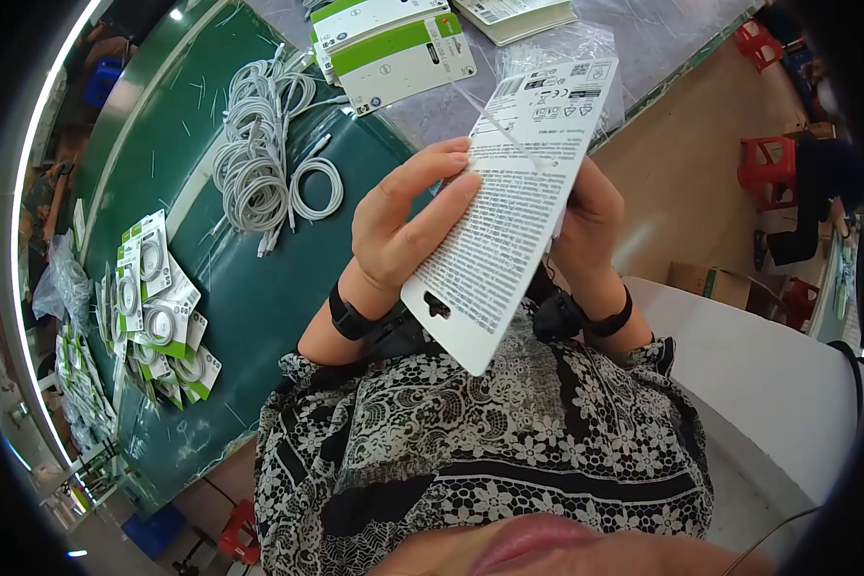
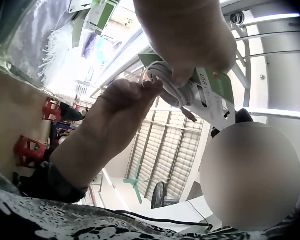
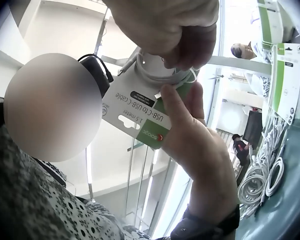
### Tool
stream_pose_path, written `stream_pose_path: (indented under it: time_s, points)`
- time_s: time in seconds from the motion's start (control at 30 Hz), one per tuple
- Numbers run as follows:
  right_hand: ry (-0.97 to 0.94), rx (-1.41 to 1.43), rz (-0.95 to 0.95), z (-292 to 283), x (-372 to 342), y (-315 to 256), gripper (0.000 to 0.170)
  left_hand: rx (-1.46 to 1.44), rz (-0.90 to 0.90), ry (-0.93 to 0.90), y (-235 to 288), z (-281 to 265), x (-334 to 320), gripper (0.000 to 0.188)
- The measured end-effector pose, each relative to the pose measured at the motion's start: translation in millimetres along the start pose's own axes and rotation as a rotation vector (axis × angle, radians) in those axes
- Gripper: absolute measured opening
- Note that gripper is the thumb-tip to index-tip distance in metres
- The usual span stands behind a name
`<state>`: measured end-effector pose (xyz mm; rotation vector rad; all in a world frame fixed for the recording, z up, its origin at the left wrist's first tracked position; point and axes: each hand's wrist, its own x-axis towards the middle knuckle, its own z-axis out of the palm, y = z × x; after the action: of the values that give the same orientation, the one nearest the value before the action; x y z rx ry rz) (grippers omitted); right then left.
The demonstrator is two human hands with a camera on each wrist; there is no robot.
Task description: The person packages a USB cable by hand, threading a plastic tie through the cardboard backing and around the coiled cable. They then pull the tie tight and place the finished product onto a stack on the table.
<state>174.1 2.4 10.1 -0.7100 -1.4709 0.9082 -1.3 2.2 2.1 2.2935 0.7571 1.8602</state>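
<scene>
A white USB-C cable card (image 1: pixel 514 206) is held up in front of the chest, its printed back toward the head camera. My left hand (image 1: pixel 403 216) grips the card by its left edge, two fingers lying across the back. Behind the card, partly hidden in the head view, is my right hand (image 1: pixel 593 216). On the card's green and white front lies a coiled white cable (image 3: pixel 157 75), seen in the right wrist view. There my right hand (image 3: pixel 175 30) has its fingers curled at the coil, pinching it beside a thin white loop. A thin strand crosses the card's back.
Loose coiled cables (image 1: pixel 264 144) lie on the green table (image 1: pixel 211 326). Left of them is a pile of carded cables (image 1: pixel 158 317). Flat cards (image 1: pixel 403 67) are stacked at the back, near clear plastic bags (image 1: pixel 586 48). Red stools (image 1: pixel 768 168) stand on the floor at right.
</scene>
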Motion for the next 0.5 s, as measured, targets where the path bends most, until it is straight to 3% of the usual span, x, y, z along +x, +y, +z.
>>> stream_pose_path:
  time_s: [0.1, 0.2, 0.33, 0.5]
  points:
    - [-0.012, 0.101, 0.105, 2.5, 4.2, -7.9, 0.021, -0.140, -0.115, 0.040, 3.3, 2.6, -5.7, 0.034]
    - [-0.053, -0.057, 0.013, 6.9, 10.6, -19.2, 0.022, -0.497, -0.709, 0.381, 8.3, 9.9, -20.6, 0.028]
    - [-0.049, -0.287, -0.147, 14.6, 11.7, -19.8, 0.021, -0.776, -0.741, 0.495, 10.2, 12.1, -10.2, 0.027]
    - [-0.028, -0.477, -0.321, 15.9, 15.7, -14.8, 0.024, -0.728, -0.753, 0.465, 9.0, 11.9, -11.3, 0.033]
